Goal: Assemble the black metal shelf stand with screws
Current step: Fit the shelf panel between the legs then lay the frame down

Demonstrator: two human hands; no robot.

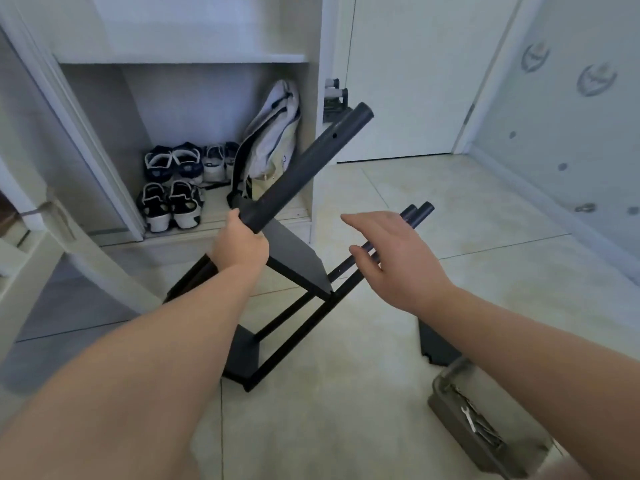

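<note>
The left hand (240, 244) has its fingers curled tight round a thick black tube (311, 157). From those fingers the tube slants up and to the right, and a small hole shows near its far end. The right hand (398, 258) holds nothing, its fingers straight and spread. It hangs over two thin rods (420, 209), whose round ends show just past the fingertips. I cannot tell whether it touches them.

Between the two hands, just below the left fingers, is a black plate (298, 258). The rods run from under the right hand down toward the person, as part of a frame (294, 334) lying on the tiled floor (346, 427). A second plate (242, 355) lies at the frame's near end. One more black piece (438, 344) shows under the right forearm.

Near the right elbow sits one grey tray (445, 415). It holds metal tools, among them a wrench (468, 414). How many tools cannot be told.

Beyond the left fingers an open cabinet (180, 58) holds six shoes (169, 206) on its bottom board. Four stand at the back and two in front. One pale bag (273, 133) leans at the cabinet's right side, behind the tube.
</note>
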